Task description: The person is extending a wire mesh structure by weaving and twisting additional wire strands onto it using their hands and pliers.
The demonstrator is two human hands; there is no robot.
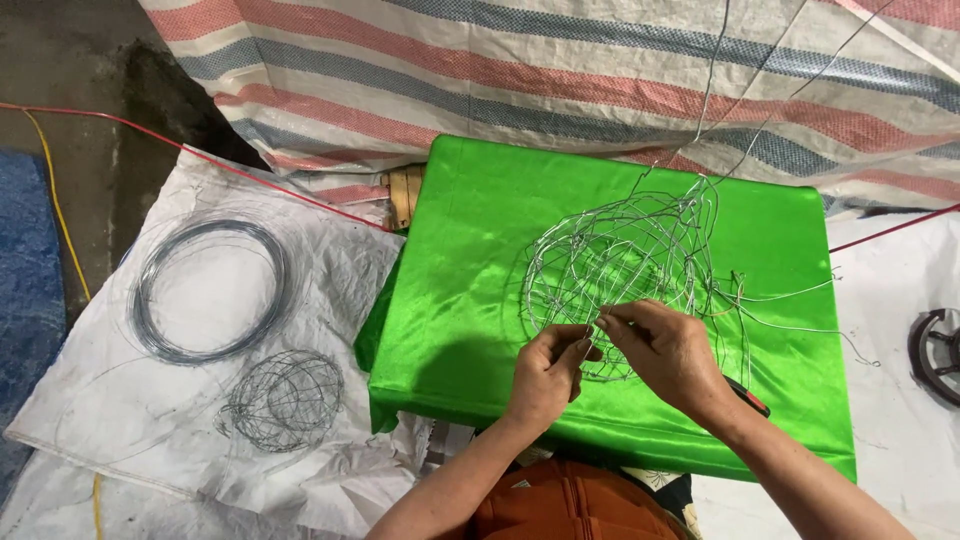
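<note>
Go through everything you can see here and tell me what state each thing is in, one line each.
Left hand: pinching wire at the frame's near edge.
Right hand: pinching the same wire, fingertips meeting the left's.
Wire ball frame: unfinished, loose ends sticking out, lying on the cloth.
Green cloth: spread flat over a raised surface.
Wire coil: wound, lying flat.
Small wire ball: closed shape, lying untouched.

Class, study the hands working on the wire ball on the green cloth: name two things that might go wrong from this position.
1. Loose wire ends stick out of the wire ball close to the right hand and left hand; bare fingers could get pricked or scratched.
2. The green cloth looks thin and glossy, so a sharp end might snag or tear it as the ball is turned.
</note>
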